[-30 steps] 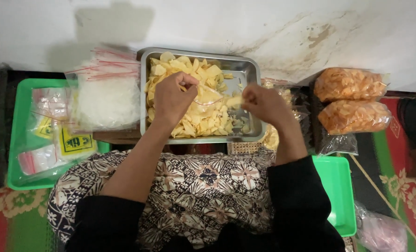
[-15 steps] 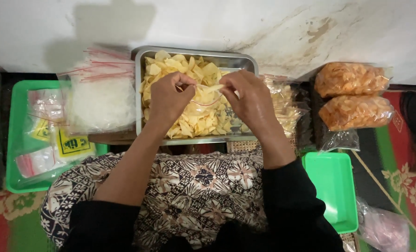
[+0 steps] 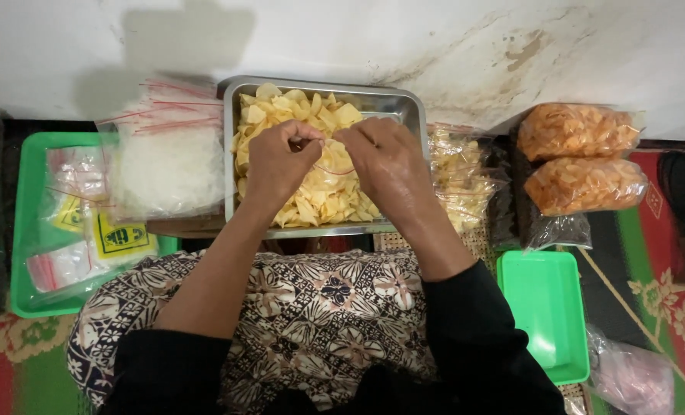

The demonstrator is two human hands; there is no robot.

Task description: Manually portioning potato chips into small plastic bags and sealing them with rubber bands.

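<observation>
Your left hand (image 3: 281, 157) and right hand (image 3: 381, 161) sit close together, fingertips nearly touching, both pinching the top edge of a small clear bag (image 3: 328, 173) with a red strip at its mouth. The bag hangs between the two hands, directly above the metal tray (image 3: 404, 104), and appears to hold some of the yellow chips (image 3: 296, 107) heaped in that tray.

Judgement: the step in hand looks like closing the bag's mouth, with both thumbs and forefingers bearing on the strip. The next move calls for even pressure run along the whole strip, keeping the bag upright so nothing spills back into the tray.

Outward: a stack of empty clear bags (image 3: 165, 154) lies just left of the tray, overlapping a green tray (image 3: 27, 154) of labels. Filled bags of yellow chips (image 3: 457, 177) lie just right of the metal tray; two bags of orange chips (image 3: 580, 157) lie further right. A second green tray (image 3: 546, 307) sits by your right forearm.
</observation>
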